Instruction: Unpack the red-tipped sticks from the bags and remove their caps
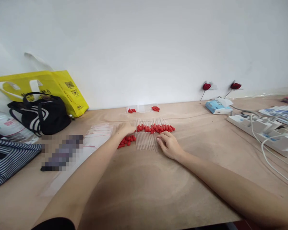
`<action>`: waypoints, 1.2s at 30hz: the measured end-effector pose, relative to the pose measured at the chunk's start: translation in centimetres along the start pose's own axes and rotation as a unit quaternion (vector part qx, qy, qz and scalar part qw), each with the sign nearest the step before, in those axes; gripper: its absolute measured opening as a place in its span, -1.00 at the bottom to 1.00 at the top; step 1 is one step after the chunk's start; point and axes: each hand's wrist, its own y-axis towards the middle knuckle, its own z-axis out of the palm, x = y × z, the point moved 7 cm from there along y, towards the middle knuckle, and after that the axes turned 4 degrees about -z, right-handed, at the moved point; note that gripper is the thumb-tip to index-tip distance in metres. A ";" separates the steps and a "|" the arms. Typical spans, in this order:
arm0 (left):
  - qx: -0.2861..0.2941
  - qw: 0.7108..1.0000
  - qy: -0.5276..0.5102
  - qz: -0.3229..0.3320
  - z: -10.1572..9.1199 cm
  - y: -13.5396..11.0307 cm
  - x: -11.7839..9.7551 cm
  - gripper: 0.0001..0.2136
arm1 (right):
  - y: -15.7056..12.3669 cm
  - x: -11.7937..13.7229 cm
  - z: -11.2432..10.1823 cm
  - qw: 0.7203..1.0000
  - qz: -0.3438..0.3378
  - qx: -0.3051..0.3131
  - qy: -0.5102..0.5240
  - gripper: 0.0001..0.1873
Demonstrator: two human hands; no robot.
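Note:
A row of clear dropper tubes with red bulbs point(156, 128) lies across the middle of the table. Just in front of it, bare clear tubes point(146, 141) are lined up side by side. My left hand point(126, 128) is at the row's left end, its fingers mostly hidden, beside a small pile of loose red bulbs point(127, 140). At the right edge of the bare tubes rests my right hand point(170, 145), its fingers curled in; whatever they hold, if anything, is hidden.
Behind lies a clear bag point(144, 108) with red bulbs at both ends. Plastic bags point(98, 132), a black bag point(42, 115) and a yellow bag point(69, 92) are on the left. On the right are a tissue pack point(218, 107) and a power strip point(261, 134) with cables.

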 end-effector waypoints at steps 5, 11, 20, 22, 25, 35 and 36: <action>-0.088 0.995 0.055 0.013 -2.4 -0.6 -0.1 -0.65 | -0.1 -0.3 0.0 1.000 -0.005 -0.003 -0.020 -0.84; -0.174 0.968 0.063 0.168 -3.9 -6.3 0.2 -0.80 | -0.3 0.2 -1.1 0.997 -0.022 -0.067 -0.037 -0.77; -0.322 0.803 0.011 0.502 0.7 -14.6 -1.5 -0.88 | -0.5 3.5 -1.6 0.979 -0.155 -0.011 -0.130 -0.55; -0.338 0.785 -0.012 0.519 1.0 -15.3 -1.7 -0.92 | -0.6 4.0 -1.1 0.973 -0.183 0.006 -0.138 -0.64; -0.336 0.779 -0.031 0.528 1.4 -15.6 -1.7 -0.94 | -0.7 4.6 -0.7 0.969 -0.207 -0.001 -0.132 -0.80; -0.310 0.801 -0.009 0.511 1.4 -15.3 -2.1 -0.82 | -1.3 5.7 -0.8 0.952 -0.277 -0.032 -0.125 -0.74; -0.306 0.800 -0.011 0.515 1.5 -15.3 -2.1 -0.82 | -1.3 5.8 -0.8 0.951 -0.279 -0.032 -0.125 -0.74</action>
